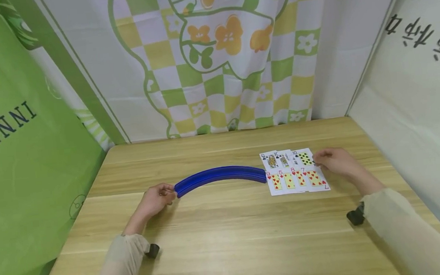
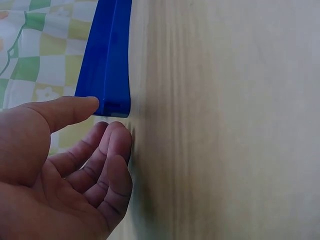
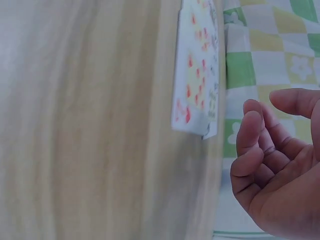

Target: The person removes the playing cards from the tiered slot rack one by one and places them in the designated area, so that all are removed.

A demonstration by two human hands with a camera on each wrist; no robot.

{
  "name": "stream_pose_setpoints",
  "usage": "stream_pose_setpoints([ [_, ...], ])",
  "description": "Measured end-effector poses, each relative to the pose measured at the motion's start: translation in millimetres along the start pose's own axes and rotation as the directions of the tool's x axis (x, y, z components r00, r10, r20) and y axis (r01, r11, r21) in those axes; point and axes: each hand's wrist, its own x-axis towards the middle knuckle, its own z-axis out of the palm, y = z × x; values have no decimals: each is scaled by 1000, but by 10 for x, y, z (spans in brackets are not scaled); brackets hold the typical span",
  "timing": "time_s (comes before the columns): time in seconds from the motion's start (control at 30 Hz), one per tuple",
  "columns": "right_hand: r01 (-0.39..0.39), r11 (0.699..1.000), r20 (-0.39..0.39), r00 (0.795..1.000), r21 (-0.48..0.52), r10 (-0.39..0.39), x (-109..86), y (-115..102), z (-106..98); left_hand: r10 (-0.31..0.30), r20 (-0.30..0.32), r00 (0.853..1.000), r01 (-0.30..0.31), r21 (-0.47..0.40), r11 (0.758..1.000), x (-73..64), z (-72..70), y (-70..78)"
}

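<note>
A blue curved card holder (image 1: 219,174) lies on the wooden table, bowed toward the far side. At its left end is my left hand (image 1: 158,200). In the left wrist view its thumb (image 2: 75,110) touches the end of the holder, while the other fingers curve loosely just below it. Playing cards (image 1: 296,179) lie face up in two overlapping rows by the holder's right end: black-suit cards behind, red-suit cards in front. Just right of the cards hovers my right hand (image 1: 336,162), fingers loosely bent and holding nothing. The right wrist view shows it apart from the cards.
The wooden table (image 1: 230,250) spreads under everything. A checkered flower curtain (image 1: 233,66) hangs at its far edge. Green fabric (image 1: 20,142) closes the left side and white fabric (image 1: 418,115) the right. Black devices sit at both wrists.
</note>
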Motion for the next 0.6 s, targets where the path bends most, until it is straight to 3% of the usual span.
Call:
stream_pose_setpoints([
  [0.23, 25, 1000, -1, 1000, 0, -25, 79, -165, 29, 14, -13, 1000, -13, 90, 996, 13, -182, 92],
  [0.4, 62, 995, -12, 998, -73, -63, 143, -310, 59, 65, -23, 998, -61, 140, 988, 74, -312, 198],
  [0.6, 125, 982, -28, 991, -139, -131, 198, -508, 104, 84, -40, 996, -75, 174, 982, 154, -438, 329],
])
